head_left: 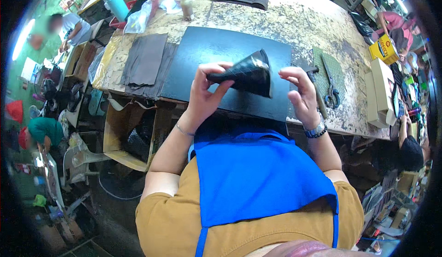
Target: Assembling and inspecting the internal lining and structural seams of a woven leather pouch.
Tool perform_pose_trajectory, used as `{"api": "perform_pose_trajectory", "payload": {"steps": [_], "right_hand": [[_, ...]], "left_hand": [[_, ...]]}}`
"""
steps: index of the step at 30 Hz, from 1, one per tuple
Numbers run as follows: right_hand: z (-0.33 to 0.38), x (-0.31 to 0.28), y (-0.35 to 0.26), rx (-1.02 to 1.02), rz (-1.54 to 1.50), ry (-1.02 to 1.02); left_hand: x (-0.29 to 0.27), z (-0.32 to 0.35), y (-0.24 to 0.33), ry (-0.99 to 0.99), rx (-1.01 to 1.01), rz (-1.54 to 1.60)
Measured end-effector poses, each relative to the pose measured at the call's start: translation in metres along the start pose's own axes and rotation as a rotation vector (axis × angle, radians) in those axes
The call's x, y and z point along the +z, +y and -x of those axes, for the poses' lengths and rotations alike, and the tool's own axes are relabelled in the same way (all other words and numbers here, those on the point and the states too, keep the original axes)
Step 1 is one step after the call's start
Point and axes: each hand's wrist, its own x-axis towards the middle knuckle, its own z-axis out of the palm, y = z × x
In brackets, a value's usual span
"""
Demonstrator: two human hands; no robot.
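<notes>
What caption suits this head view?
Both hands, left and right, fold a black piece above a dark mat.
</notes>
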Motion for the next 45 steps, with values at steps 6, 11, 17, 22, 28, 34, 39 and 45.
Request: {"api": "perform_pose_trajectory", "payload": {"steps": [6, 11, 17, 22, 28, 34, 39, 45], "right_hand": [[-0.005, 0.016, -0.007, 0.189, 0.026, -0.072], [0.006, 0.019, 0.004, 0.376, -0.27, 0.021], [0.011, 0.016, 0.014, 0.636, -0.48, -0.023], [0.015, 0.025, 0.016, 0.587, -0.566, -0.074], [0.019, 0.038, 0.015, 0.558, -0.721, -0.044], [0.011, 0.033, 0.006, 0.479, -0.649, -0.1], [-0.001, 0.018, -0.015, 0.407, -0.241, -0.191], [-0.022, 0.008, -0.067, 0.043, 0.401, -0.33]], "left_hand": [[0.007, 0.006, -0.006, -0.131, 0.29, -0.417], [0.004, 0.016, -0.011, -0.097, 0.243, -0.433], [0.016, 0.007, 0.023, -0.166, 0.317, -0.873], [0.029, 0.006, 0.037, -0.283, 0.269, -1.068], [0.025, 0.005, 0.026, -0.235, 0.363, -0.997], [0.023, -0.005, 0.038, -0.297, 0.412, -1.036], [0.016, -0.012, 0.035, -0.415, 0.488, -1.189], [0.005, -0.01, 0.034, -0.355, 0.571, -1.103]]}}
